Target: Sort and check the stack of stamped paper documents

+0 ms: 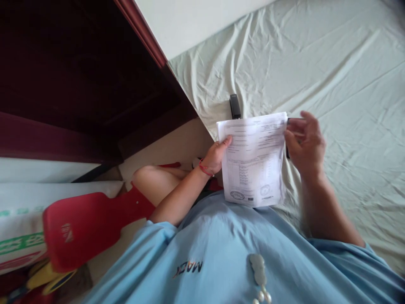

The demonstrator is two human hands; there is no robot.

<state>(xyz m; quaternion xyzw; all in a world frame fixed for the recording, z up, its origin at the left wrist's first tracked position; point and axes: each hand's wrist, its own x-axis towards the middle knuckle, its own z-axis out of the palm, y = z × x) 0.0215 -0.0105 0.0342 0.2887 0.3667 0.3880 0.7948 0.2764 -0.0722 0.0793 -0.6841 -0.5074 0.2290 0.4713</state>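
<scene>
A stack of printed papers with stamps near its lower edge is held upright in front of my shirt. My left hand grips its left edge, thumb on the front sheet. At the upper right edge is my right hand, slightly blurred, with thumb and fingers apart beside the sheets; whether it touches them is unclear. Just behind the top edge, a black stapler-like object lies on the pale green sheet. Another dark item shows partly between the papers and my right hand, mostly hidden.
Dark reddish-brown furniture fills the upper left. A red plastic chair back stands at the lower left, beside a white printed bag and yellow items. A white wall borders the sheet.
</scene>
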